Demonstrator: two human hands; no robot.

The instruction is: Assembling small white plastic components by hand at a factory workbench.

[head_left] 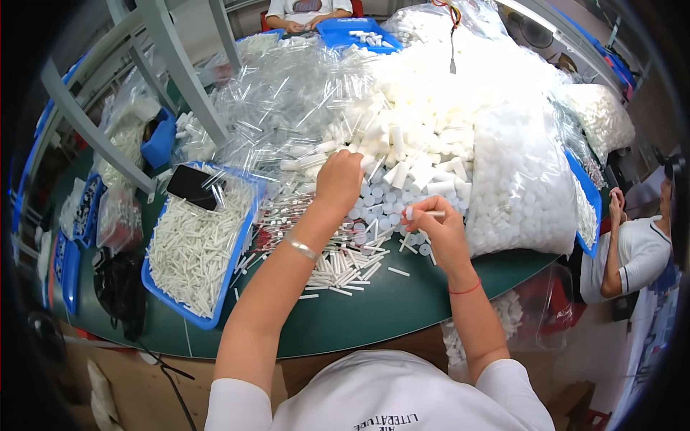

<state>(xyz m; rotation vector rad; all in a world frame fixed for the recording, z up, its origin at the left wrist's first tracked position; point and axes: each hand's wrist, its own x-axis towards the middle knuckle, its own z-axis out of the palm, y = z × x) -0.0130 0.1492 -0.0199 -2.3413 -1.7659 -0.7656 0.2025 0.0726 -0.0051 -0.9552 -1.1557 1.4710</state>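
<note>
My left hand point(341, 179) reaches to the edge of the pile of clear plastic tubes point(287, 93), beside thick white cylinders point(399, 144). Its fingers are curled in, and what they grip, if anything, is hidden. My right hand point(444, 231) pinches a short white stick point(435, 213) above the heap of round translucent caps point(377, 197). A whitish piece shows at the stick's left end, too small to name. Below and between my hands, loose white sticks point(338, 271) lie on the green table point(388, 305). Thin parts with red and metal bits point(284, 219) lie beside my left forearm.
A blue tray point(208, 321) full of white sticks stands at left, with a black phone point(194, 188) on it. A large clear bag of caps point(521, 187) stands at right. Grey metal posts point(183, 72) rise at left. Other people sit at the far side and the right.
</note>
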